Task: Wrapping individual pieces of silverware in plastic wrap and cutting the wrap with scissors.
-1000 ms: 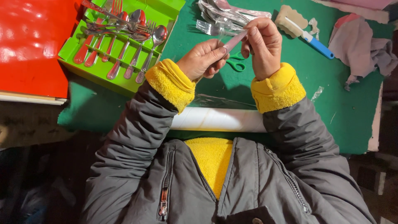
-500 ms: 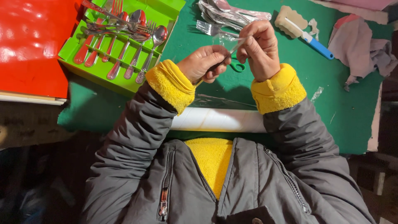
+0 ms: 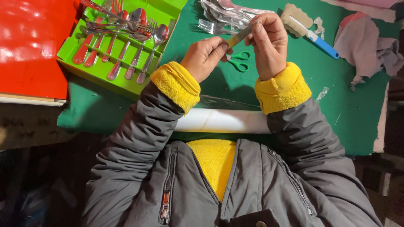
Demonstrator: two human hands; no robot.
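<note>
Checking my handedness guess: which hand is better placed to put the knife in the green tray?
Left, probably. The left hand grips the knife nearer the green tray; the right hand is farther.

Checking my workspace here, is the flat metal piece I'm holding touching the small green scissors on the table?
Apart. The head view shows the metal piece raised between the left hand and right hand, while the green scissors lie on the green mat below it.

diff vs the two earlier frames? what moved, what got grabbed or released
Both hands, left hand and right hand, keep hold of the same slim metal piece. It looked pinkish a second ago and now shows bare metal, tilted up to the right. Nothing was released. Green scissors, cutlery tray and white roll stayed put.
</note>
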